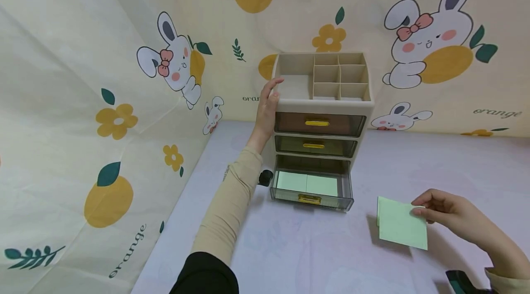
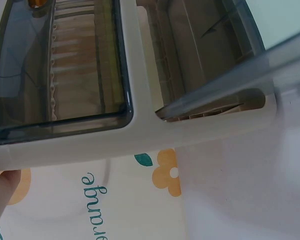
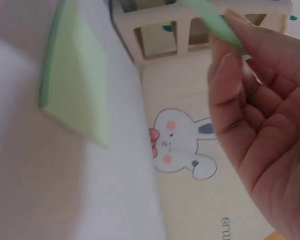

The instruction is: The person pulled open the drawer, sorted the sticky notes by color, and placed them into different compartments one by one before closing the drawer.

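Note:
A white desktop drawer organizer (image 1: 323,107) stands against the back, its bottom drawer (image 1: 345,205) pulled out. Two light green sticky note pads (image 1: 307,183) lie side by side inside that drawer. My left hand (image 1: 266,110) grips the organizer's upper left side, fingertips over the top rim; only a bit of it shows in the left wrist view. Off to the right of the drawer, my right hand (image 1: 449,213) pinches a green sticky note pad (image 1: 401,225) by its edge between thumb and fingers. Another green pad (image 3: 77,85) lies on the table below it in the right wrist view.
Two upper drawers (image 1: 320,123) with yellow handles are closed. The organizer's top has several compartments (image 1: 327,73). Behind and to the left hangs a cloth (image 1: 310,4) printed with rabbits and oranges. A pale cloth (image 1: 310,248) covers the table.

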